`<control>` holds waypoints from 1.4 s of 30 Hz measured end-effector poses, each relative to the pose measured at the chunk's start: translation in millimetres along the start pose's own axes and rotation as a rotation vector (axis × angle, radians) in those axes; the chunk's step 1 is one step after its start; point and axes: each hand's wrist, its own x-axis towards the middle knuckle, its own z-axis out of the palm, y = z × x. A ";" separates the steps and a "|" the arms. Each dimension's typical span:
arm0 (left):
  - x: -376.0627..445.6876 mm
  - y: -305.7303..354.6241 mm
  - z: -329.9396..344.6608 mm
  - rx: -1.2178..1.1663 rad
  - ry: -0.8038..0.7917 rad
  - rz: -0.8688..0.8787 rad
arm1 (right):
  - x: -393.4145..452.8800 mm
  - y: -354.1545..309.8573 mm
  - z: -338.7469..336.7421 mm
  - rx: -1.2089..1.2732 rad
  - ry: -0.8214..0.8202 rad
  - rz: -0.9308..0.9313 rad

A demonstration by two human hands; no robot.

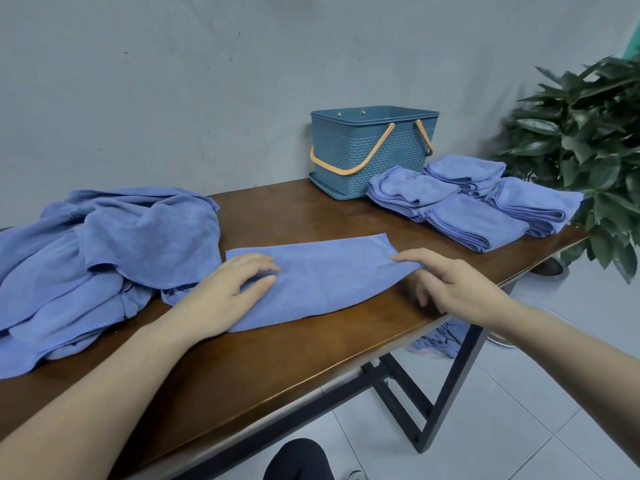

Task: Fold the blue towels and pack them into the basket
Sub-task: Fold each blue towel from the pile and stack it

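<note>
Two bare hands work one towel strip (322, 282) at the near middle of the desk (284, 368). For the left hand (225, 292), the grip is spread: fingers lie nearly straight and flat on the strip's left end, pressing it to the wood. For the right hand (446, 282), the grip is a pinch: thumb and forefinger hold the strip's right end at its near corner, the other fingers hanging loosely curled over the desk edge. Between the hands the strip lies flat, folded long and narrow, running from near left to far right.

Just left of the left hand, a loose heap of unfolded towels (97, 258) covers the desk's left end, one edge touching the strip. Well beyond the right hand, at the far right corner, folded towels (474, 206) sit in several low stacks, touching one another. Just behind those stacks stands the basket (353, 154), blue with orange handles hanging down its sides, upright on a matching tray against the grey wall (173, 81). Its inside cannot be seen.

Right of the desk stands a leafy potted plant (585, 133). Below the desk's right edge, some blue cloth (440, 341) lies near the black frame on the white tiled floor (519, 410).
</note>
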 end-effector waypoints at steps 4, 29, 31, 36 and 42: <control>2.9 6.3 -1.9 -0.132 0.073 0.021 | 4.6 -18.2 5.4 0.123 0.008 0.115; 5.5 34.5 -5.0 -0.949 0.154 -0.254 | 61.9 -115.9 76.2 0.062 0.202 -0.188; 6.5 36.7 -7.2 -1.070 0.128 -0.281 | 59.7 -123.9 81.9 -0.006 0.179 -0.254; 8.4 34.6 -12.2 -1.268 0.108 -0.335 | 56.0 -142.8 99.6 -0.247 0.070 -0.379; 5.6 18.1 -14.4 -1.082 0.151 -0.432 | 55.2 -154.0 115.1 -0.300 0.018 -0.531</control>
